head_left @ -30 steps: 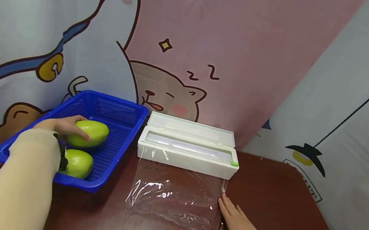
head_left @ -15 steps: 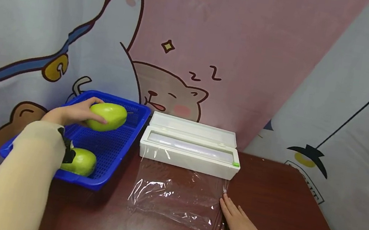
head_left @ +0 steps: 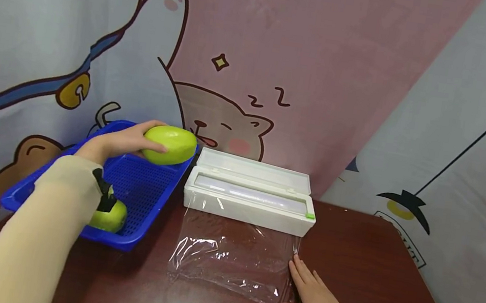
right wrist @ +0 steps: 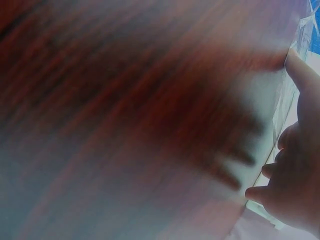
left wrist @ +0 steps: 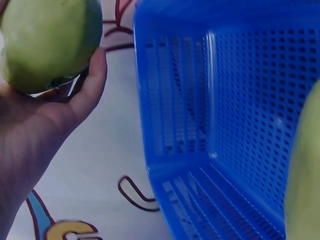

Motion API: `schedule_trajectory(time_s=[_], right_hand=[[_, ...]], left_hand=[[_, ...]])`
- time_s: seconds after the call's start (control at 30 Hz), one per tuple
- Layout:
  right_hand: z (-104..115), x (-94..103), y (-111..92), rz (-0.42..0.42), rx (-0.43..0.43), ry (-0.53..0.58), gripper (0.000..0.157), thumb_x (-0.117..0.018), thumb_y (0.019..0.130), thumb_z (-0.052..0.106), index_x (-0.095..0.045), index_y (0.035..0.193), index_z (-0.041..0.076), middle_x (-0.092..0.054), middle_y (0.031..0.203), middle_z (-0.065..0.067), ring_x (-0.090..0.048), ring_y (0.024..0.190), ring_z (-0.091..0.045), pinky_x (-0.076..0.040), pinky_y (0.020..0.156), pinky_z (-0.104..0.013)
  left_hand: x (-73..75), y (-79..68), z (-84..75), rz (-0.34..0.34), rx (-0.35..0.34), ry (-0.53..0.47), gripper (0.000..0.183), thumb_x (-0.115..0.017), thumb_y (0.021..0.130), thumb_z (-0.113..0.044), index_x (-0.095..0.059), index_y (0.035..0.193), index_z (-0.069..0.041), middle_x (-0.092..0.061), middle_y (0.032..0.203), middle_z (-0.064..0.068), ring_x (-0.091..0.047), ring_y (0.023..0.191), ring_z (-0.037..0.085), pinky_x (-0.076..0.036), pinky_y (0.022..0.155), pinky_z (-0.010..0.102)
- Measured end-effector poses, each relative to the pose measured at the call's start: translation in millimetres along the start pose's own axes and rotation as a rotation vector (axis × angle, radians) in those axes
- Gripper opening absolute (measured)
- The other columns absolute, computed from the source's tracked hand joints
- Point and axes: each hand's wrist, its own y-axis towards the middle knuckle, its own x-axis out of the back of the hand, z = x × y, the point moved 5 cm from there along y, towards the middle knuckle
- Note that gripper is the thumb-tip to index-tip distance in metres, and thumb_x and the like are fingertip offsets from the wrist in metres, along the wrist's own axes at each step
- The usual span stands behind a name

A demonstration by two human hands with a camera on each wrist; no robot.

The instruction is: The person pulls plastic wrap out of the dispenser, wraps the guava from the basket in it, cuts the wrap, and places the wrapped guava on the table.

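My left hand grips a smooth green oval fruit above the far right part of the blue basket. Thumb and fingers curl round the fruit in the left wrist view. A second green fruit lies in the basket, partly hidden by my left wrist. My right hand rests with straight, spread fingers on the right edge of a clear sheet of plastic wrap. That sheet runs out over the table from a white wrap dispenser with its lid raised.
A small green slider sits at the dispenser's right end. The dark brown table extends to the right of the dispenser and in front of the wrap. Behind stands a cartoon-printed cloth backdrop.
My left hand has lifted the green fruit up from inside the basket and carried it to the right. My right hand has stayed on the wrap's edge.
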Motion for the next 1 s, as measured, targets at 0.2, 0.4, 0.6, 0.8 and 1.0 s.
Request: schedule_trajectory(time_s=[0.2, 0.4, 0.6, 0.8, 1.0], right_hand=[[0.8, -0.3, 0.2, -0.016, 0.005, -0.004, 0.095, -0.055, 0.080, 0.065, -0.035, 0.140, -0.007, -0.029, 0.148, -0.027, -0.034, 0.133, -0.042, -0.031, 0.100, -0.064], [1.2, -0.2, 0.0, -0.012, 0.003, -0.001, 0.096, -0.055, 0.080, 0.065, -0.035, 0.140, -0.006, -0.029, 0.148, -0.026, -0.034, 0.133, -0.042, -0.031, 0.100, -0.064], [0.6, -1.0, 0.4, 0.001, -0.005, 0.013, 0.096, -0.055, 0.080, 0.065, -0.034, 0.140, -0.006, -0.028, 0.149, -0.026, -0.033, 0.134, -0.042, -0.030, 0.100, -0.065], [-0.5, -2.6, 1.0, 0.022, -0.018, 0.037, 0.097, -0.055, 0.080, 0.065, -0.032, 0.142, -0.006, -0.026, 0.150, -0.026, -0.030, 0.135, -0.041, -0.028, 0.101, -0.065], [-0.6, -3.2, 0.3, 0.026, -0.027, 0.045, 0.097, -0.054, 0.080, 0.065, -0.031, 0.142, -0.006, -0.025, 0.150, -0.026, -0.029, 0.136, -0.041, -0.028, 0.101, -0.065]], left_hand=[[-15.8, 5.9, -19.8, 0.041, -0.058, -0.056, 0.074, -0.065, 0.086, -0.033, -0.024, 0.146, -0.019, -0.042, 0.130, 0.017, -0.053, 0.105, 0.026, -0.051, 0.081, 0.033], [-35.7, 11.9, -43.0, 0.056, -0.117, -0.054, 0.075, -0.067, 0.084, -0.030, -0.024, 0.146, -0.019, -0.043, 0.128, 0.017, -0.051, 0.106, 0.027, -0.048, 0.083, 0.033], [-53.3, 14.9, -64.0, 0.045, -0.155, -0.004, 0.077, -0.070, 0.081, -0.031, -0.027, 0.144, -0.020, -0.045, 0.128, 0.015, -0.050, 0.108, 0.028, -0.045, 0.088, 0.038], [-70.4, 15.3, -82.2, 0.055, -0.208, -0.013, 0.075, -0.074, 0.077, -0.027, -0.034, 0.140, -0.021, -0.047, 0.128, 0.012, -0.053, 0.108, 0.027, -0.046, 0.090, 0.039], [-92.5, 14.4, -97.6, 0.107, -0.241, -0.024, 0.077, -0.075, 0.076, -0.027, -0.034, 0.141, -0.023, -0.048, 0.129, 0.008, -0.054, 0.110, 0.026, -0.046, 0.092, 0.041]])
